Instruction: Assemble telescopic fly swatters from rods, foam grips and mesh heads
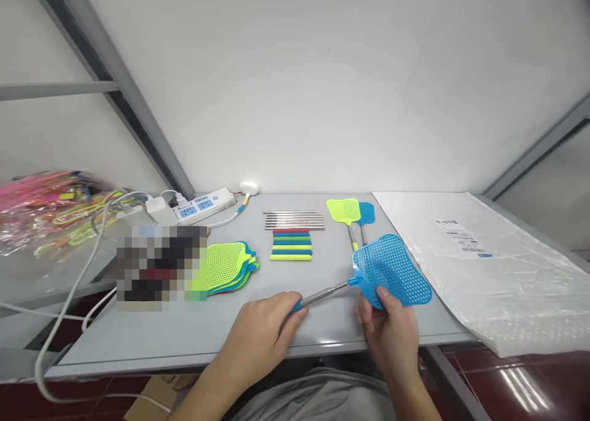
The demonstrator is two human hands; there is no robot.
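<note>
A blue fly swatter (391,270) with a metal telescopic shaft is held between both hands above the table's front edge. My left hand (270,326) is closed around its blue grip, most of which the fingers hide. At the other end, my right hand (391,326) pinches the perforated head, thumb on top. Beyond it lie a green fly swatter (343,211) and a second blue one (367,213), partly overlapped. Coloured grips (291,246) lie in a row below several metal rods (294,220). To the left rests a stack of swatter heads (225,266), green on top.
A white power strip (203,204) with plugs and cables sits at the back left. Beside the table is a clear bag of colourful items (59,206). A white bubble mailer (479,261) covers the right side and overhangs the front edge. A blurred patch hides something at left.
</note>
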